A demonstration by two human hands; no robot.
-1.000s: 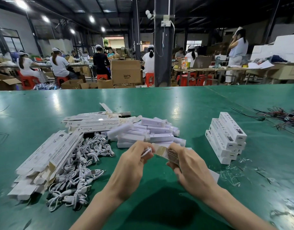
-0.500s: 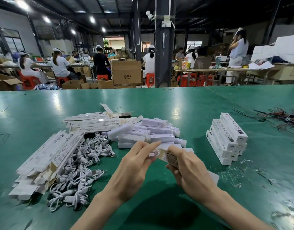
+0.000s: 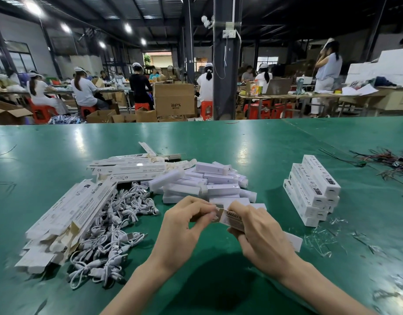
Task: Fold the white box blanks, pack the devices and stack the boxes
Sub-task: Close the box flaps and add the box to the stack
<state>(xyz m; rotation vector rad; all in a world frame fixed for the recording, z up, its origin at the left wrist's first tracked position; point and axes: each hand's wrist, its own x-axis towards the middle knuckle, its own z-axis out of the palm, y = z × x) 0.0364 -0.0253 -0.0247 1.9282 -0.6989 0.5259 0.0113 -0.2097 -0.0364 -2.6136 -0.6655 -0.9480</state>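
Observation:
My right hand (image 3: 259, 233) grips a long white box (image 3: 232, 218) printed "SMART", its far end (image 3: 294, 241) poking out past my wrist. My left hand (image 3: 184, 226) pinches the brown end flap (image 3: 216, 215) of that box. Behind my hands lies a heap of white devices (image 3: 209, 183). Flat box blanks (image 3: 71, 214) are piled at the left, with more blanks (image 3: 130, 168) further back. A tangle of white cables (image 3: 118, 228) lies beside them. Finished boxes (image 3: 311, 189) are stacked at the right.
The green table (image 3: 218, 142) stretches far ahead. Red and black wires (image 3: 386, 161) lie at the right edge, and scraps of clear film (image 3: 321, 237) lie near the stack. Workers sit at benches with cardboard cartons (image 3: 174, 102) beyond a dark pillar (image 3: 224, 64).
My left fingers, which stretched over the box end half a second ago, have curled back and now pinch the end flap. A white cable seen at the box end earlier is out of sight.

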